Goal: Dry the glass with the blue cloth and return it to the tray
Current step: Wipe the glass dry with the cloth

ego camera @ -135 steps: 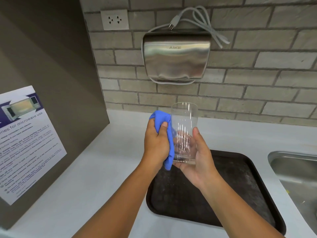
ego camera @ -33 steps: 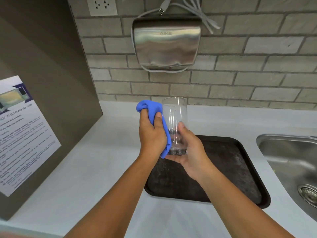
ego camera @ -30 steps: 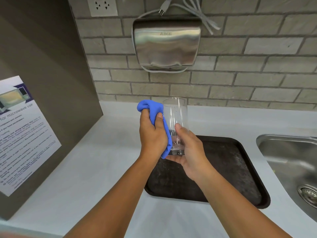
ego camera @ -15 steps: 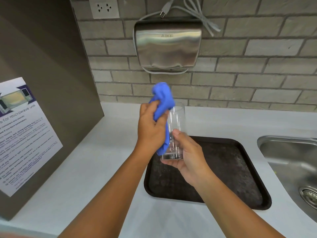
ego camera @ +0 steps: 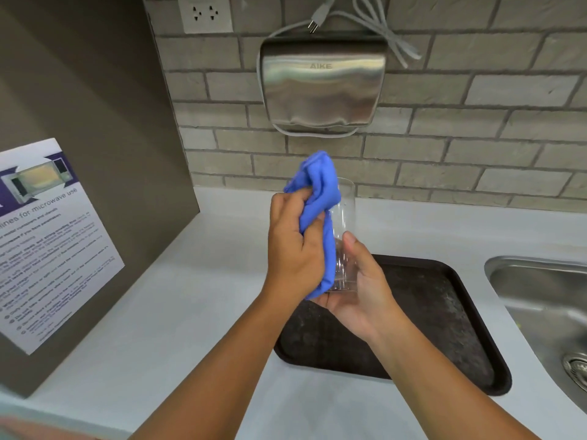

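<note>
A clear drinking glass [ego camera: 345,217] is held upright above the dark tray [ego camera: 451,319]. My right hand [ego camera: 359,287] cups its base from below and the right. My left hand [ego camera: 293,249] grips the bunched blue cloth [ego camera: 320,192] and presses it against the glass's left side. The top of the cloth bulges up over the rim, hiding the left part of the glass. The tray lies flat on the white counter with nothing on it.
A steel sink [ego camera: 546,312] sits at the right. On the brick wall hang a steel hand dryer [ego camera: 322,87] with a loose cord and a socket [ego camera: 205,14]. A brown panel with a microwave notice [ego camera: 44,236] stands on the left.
My left hand has slid the blue cloth upward along the glass, so the cloth now bunches over the rim. My right hand has kept hold of the glass's base.
</note>
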A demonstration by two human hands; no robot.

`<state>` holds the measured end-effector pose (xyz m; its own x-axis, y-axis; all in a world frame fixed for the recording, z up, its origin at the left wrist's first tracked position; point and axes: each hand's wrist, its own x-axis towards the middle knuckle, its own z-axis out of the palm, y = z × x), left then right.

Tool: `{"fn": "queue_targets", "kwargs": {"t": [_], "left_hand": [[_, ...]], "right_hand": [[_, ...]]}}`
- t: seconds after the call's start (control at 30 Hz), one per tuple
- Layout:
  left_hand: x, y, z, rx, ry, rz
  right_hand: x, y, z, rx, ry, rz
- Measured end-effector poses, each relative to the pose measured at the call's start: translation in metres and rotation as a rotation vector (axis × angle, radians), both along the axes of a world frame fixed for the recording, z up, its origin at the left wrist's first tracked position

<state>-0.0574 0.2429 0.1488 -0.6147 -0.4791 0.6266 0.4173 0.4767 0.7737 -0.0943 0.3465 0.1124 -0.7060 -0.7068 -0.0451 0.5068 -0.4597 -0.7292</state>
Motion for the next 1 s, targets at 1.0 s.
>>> {"fn": "queue_targets", "kwargs": {"t": [1.0], "left_hand": [[-0.007, 0.006, -0.015, -0.009, -0.066, 0.133]], "right_hand": [[0.005, -0.002, -0.005, 0.360, 0.191, -0.268]]}}
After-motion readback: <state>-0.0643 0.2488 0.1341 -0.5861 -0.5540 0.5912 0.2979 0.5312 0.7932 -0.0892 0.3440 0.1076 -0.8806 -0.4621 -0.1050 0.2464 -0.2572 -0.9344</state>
